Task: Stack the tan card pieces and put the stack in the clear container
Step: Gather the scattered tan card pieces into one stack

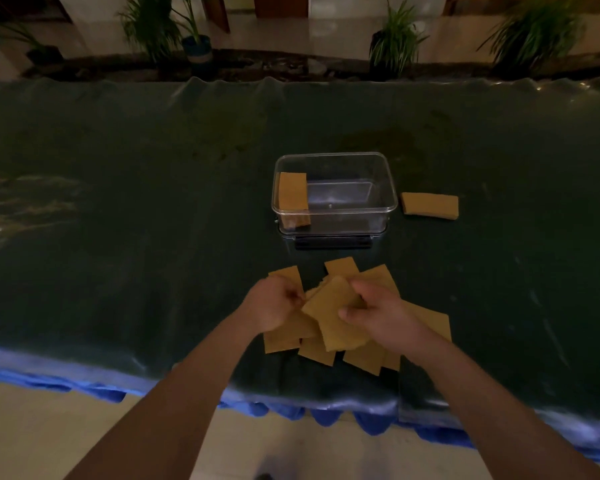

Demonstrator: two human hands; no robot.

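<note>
Here we hold one tan card [333,313] between our left hand [274,303] and right hand [378,313], both pinching it, above scattered cards [364,356]; clear container [333,211] beyond holds one stack [292,192].

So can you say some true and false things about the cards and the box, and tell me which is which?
1. Both hands, left hand and right hand, hold a small card stack. True.
2. The clear container has nothing in it. False: a tan inside stack stands at its left end.
3. Another tan stack lies on the cloth, right of the container. True.
4. Every card is already stacked. False: loose pieces lie spread under the hands.
5. The cloth is red. False: it is dark green.
</note>
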